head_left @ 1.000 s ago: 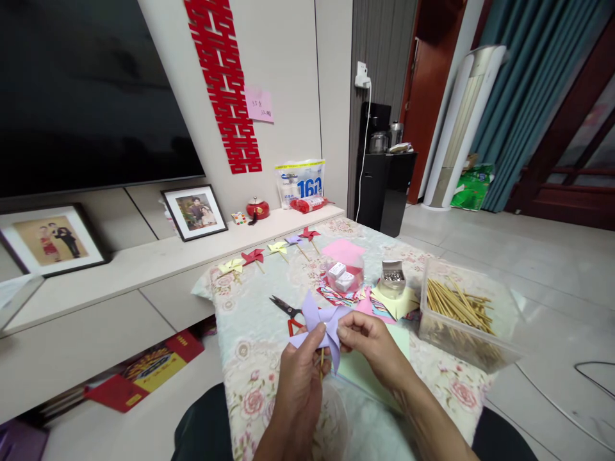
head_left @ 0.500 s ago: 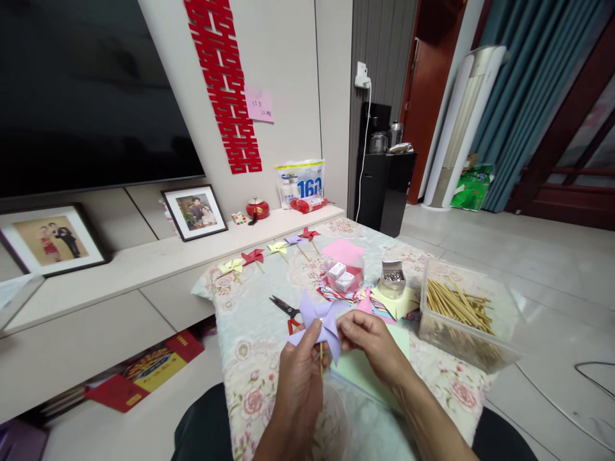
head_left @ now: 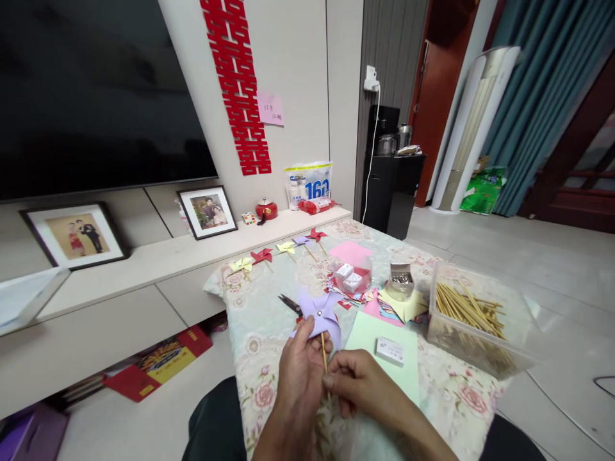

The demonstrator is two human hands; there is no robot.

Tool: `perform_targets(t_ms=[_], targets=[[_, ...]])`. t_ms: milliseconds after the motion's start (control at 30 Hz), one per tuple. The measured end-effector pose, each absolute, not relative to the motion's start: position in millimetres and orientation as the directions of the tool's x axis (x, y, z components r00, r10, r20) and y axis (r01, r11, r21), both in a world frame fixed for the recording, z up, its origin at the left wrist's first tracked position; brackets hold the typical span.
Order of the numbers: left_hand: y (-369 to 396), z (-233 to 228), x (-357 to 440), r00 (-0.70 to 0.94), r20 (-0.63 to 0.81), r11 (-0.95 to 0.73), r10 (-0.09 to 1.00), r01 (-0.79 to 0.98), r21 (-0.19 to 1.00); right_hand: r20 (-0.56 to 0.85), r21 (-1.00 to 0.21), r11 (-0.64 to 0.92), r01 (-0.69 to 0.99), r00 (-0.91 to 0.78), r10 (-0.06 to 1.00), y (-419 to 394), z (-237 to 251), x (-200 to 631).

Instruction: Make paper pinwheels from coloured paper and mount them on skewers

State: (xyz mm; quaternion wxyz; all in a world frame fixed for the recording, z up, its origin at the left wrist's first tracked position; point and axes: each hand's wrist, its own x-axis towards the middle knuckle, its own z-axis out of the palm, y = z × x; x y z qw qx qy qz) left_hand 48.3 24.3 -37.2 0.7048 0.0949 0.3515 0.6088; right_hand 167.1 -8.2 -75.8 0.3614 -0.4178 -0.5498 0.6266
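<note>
A lilac paper pinwheel (head_left: pixel 325 312) with a metal pin at its centre is mounted on a thin wooden stick (head_left: pixel 323 352). My left hand (head_left: pixel 303 366) is closed around the pinwheel's lower left, thumb on the paper below the pin. Lower down, my right hand (head_left: pixel 355 383) pinches the stick between thumb and fingers. Scissors (head_left: pixel 291 305) lie behind the pinwheel, their handles mostly hidden by it. To the right, a small white box (head_left: pixel 389 351) rests on light green paper sheets (head_left: pixel 360 328).
Several finished pinwheels (head_left: pixel 262 256) lie along the table's far edge. A clear tub of sticks (head_left: pixel 473 349) stands at the right. Nearer the middle are a round container with small boxes (head_left: pixel 353 282), an open box of pins (head_left: pixel 401 279) and stacked coloured paper (head_left: pixel 408 304).
My right hand has moved down from the pinwheel's blade to the stick. The small white box on the green paper has come into sight. The view has shifted slightly left.
</note>
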Motion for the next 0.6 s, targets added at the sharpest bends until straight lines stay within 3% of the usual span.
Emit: perform_targets(t_ms=[167,267,400,500,600], targets=[[19,-33,44,0.062,-0.300,0.227,0.952,-0.801,0.554,-0.085,-0.979,-0.149,-0.137,-0.391,0.916,-7,-82,163],[15,-40,40,-0.006,-0.212,0.143,0.977,-0.720,0.679,-0.049,-0.975,-0.126,-0.185,-0.371,0.927,-5,-86,162],[14,-64,32,-0.246,0.135,-0.203,0.960,-0.274,0.940,-0.030,-0.967,-0.119,-0.224,-0.364,0.931,-3,-96,160],[16,-78,26,-0.266,0.401,-0.381,0.877,0.126,0.916,-0.024,-0.970,-0.118,-0.215,-0.396,0.918,-3,-101,159],[18,-79,23,-0.228,0.515,-0.420,0.826,0.358,0.834,-0.023,-0.969,-0.125,-0.211,-0.429,0.903,-5,-103,159]])
